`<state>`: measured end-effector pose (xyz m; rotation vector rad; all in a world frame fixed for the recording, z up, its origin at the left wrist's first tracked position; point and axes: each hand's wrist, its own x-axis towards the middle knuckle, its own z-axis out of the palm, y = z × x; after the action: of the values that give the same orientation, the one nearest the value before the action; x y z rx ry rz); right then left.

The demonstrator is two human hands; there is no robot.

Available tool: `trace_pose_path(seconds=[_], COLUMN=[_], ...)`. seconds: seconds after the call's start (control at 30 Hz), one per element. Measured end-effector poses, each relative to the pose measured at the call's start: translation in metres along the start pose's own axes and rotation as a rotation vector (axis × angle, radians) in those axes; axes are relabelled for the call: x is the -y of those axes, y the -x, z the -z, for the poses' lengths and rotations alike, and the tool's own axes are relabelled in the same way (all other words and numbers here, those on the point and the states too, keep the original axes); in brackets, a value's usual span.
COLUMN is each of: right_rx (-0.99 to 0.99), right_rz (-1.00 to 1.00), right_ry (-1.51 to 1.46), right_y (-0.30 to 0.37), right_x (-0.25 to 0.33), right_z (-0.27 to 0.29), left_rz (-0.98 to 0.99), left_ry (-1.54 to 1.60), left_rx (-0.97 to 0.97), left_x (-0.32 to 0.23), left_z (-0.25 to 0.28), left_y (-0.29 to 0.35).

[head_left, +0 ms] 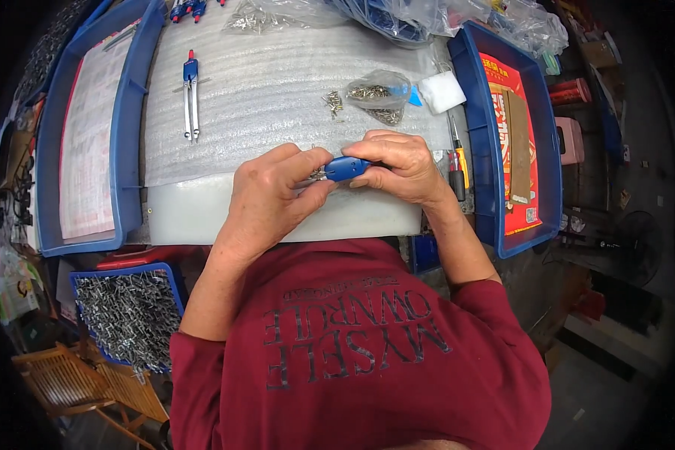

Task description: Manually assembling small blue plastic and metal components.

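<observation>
Both hands are at work on a blue-headed piece (346, 169), held just above the near edge of a white foam sheet (255, 97). The left hand (274, 191) grips its metal-fitted left end between thumb and fingers; the right hand (401, 169) pinches its right end. Clock directions are taken from this piece. At 10 o'clock lies a blue-headed compass (190, 71), legs toward the person. Small brass-coloured parts (334, 106) lie loose at 12, beside a clear bag (381, 91) of similar parts at 1. A white block (442, 92) occupies 2 o'clock; screwdrivers (458, 166), 3. Blue trays stand at 9 (131, 112) and 3 (487, 150), the latter beyond the screwdrivers.
</observation>
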<state>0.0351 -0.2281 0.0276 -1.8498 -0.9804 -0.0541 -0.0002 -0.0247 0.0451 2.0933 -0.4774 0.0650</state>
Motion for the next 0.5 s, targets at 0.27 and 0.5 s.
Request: trace_pose_path(seconds=[0.27,0.5], right_rx=[-0.021,-0.051], right_rz=[-0.049,-0.03], right_ry=[0.081,0.131], right_y=[0.003,0.0046], right_x=[0.0032,0.0015], right_z=[-0.0044,-0.007], left_rz=[0.014,0.012], left_ry=[-0.012,-0.026], left_rx=[0.006,0.008], left_x=[0.0005,0.0033], left_z=[0.0,-0.0013], left_y=[0.0002,0.0007])
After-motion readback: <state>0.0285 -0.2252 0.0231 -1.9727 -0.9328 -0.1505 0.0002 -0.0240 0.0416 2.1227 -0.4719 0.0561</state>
